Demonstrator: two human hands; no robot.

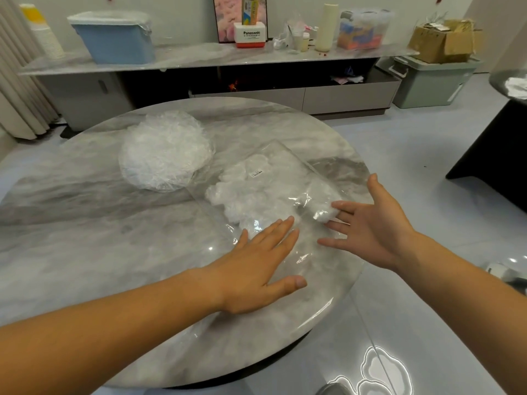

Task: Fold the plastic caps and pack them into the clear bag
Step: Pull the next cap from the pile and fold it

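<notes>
Left hand [256,269] is pressed flat, fingers straight, on bag [288,158] near end; right hand [368,226] is spread, fingertips touching bag w/ folded caps [256,195] inside. Cap stack [165,155] is seen far left on table [85,229].

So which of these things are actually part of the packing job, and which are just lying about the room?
Part of the job: pile of plastic caps; clear bag, with folded caps inside; left hand, flat on the bag; right hand, open at its edge.

Just lying about: blue bin; Panasonic box; cardboard box; green crate, all beyond the table.
</notes>
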